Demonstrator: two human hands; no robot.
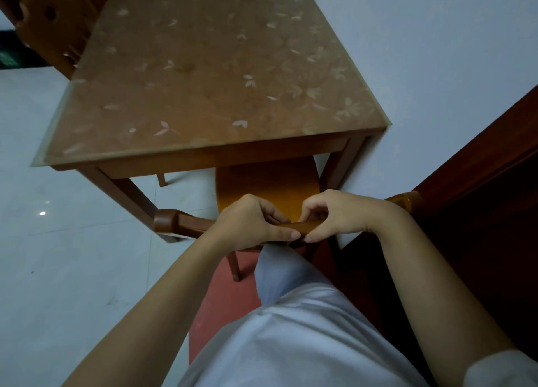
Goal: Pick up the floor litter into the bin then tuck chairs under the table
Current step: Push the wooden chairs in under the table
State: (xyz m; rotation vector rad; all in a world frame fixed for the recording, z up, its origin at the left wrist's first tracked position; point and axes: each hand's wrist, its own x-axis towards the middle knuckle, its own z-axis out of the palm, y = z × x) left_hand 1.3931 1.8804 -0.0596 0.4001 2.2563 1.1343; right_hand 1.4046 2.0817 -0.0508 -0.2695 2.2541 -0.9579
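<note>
A wooden chair [267, 182] stands at the near side of the brown table [203, 75], its orange seat partly under the tabletop. My left hand [253, 223] and my right hand [334, 214] both grip the chair's top back rail, side by side at its middle, fingers curled over it. The rail's rounded ends show at left and right of my hands. The table has a clear cover with a pale leaf pattern. My leg in light trousers is right behind the chair back.
A second wooden chair [55, 22] stands at the table's far left end. A white wall [436, 51] runs along the table's right side. A dark red wooden door or cabinet [480, 197] is close on my right. Pale floor tiles [58, 241] lie left.
</note>
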